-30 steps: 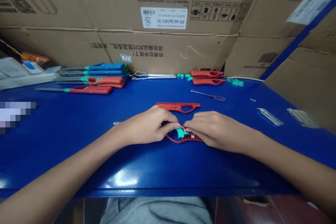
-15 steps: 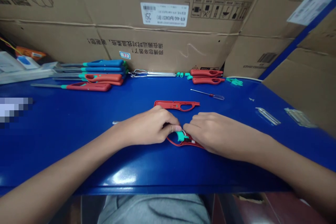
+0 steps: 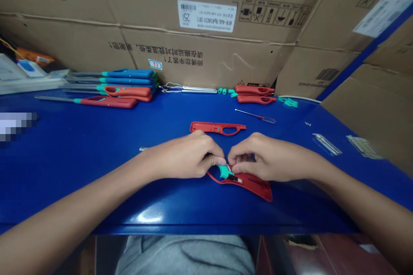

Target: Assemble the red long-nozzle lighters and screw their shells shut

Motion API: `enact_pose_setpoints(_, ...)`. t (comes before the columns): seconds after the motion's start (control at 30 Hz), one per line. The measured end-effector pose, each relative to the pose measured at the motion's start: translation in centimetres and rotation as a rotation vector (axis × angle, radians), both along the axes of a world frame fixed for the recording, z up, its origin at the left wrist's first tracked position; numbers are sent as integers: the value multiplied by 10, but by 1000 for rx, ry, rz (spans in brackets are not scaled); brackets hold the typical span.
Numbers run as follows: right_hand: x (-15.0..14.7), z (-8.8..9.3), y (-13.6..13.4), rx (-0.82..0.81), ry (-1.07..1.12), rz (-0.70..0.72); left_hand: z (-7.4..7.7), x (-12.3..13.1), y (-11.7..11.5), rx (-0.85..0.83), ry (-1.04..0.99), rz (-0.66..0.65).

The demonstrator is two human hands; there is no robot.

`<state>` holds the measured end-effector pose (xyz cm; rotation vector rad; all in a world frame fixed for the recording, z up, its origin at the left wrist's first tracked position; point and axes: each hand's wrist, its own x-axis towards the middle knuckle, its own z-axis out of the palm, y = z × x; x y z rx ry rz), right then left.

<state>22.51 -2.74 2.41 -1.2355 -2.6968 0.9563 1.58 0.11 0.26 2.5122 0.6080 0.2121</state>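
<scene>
A red lighter handle half-shell (image 3: 251, 182) lies on the blue table (image 3: 97, 154) just in front of me, with a teal trigger piece (image 3: 222, 171) and a thin wire sitting in it. My left hand (image 3: 185, 157) is closed, its fingertips pinching at the teal trigger. My right hand (image 3: 267, 159) is closed too, fingers curled and pressing on the shell right beside the trigger. The shell's left end is hidden under my left hand. A second red half-shell (image 3: 217, 128) lies bare just beyond my hands.
Finished blue and red long-nosed lighters (image 3: 125, 84) are stacked at the back left. Metal tubes (image 3: 190, 90), teal caps, two red shells (image 3: 254, 94), a small screwdriver (image 3: 256, 116) and clear plastic parts (image 3: 327, 144) lie farther back and right. Cardboard boxes (image 3: 206, 30) wall the table.
My right hand has pulled back and curled, uncovering the right end of the red shell. My left hand has stayed on the teal trigger. The view shifted slightly.
</scene>
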Motion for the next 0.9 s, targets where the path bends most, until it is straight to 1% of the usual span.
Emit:
enact_pose_setpoints(0.07,-2,4,-4,26,-59,4,1,1,-1,0,-4,-5)
enact_pose_setpoints(0.13,-6,9,-9,92,-141,26,1,1,-1,1,0,-12)
enact_pose_setpoints(0.27,-14,17,-17,288,-334,146,0,3,-3,8,0,-16)
enact_pose_setpoints(0.37,-17,19,-16,326,-403,207,-2,2,-2,9,-7,-28)
enact_pose_setpoints(0.43,-15,17,-13,306,-377,212,-4,1,0,14,-4,-29)
enact_pose_setpoints(0.5,-11,13,-10,287,-313,187,-4,-1,3,18,-13,-16)
enact_pose_setpoints(0.6,-5,5,-8,295,-196,104,-3,-3,5,12,-36,-6)
enact_pose_setpoints(0.73,-3,-4,-10,345,-72,2,0,-3,4,8,-74,-11)
enact_pose_setpoints(0.9,-5,-16,-14,358,67,-107,-1,-2,5,10,-109,-10)
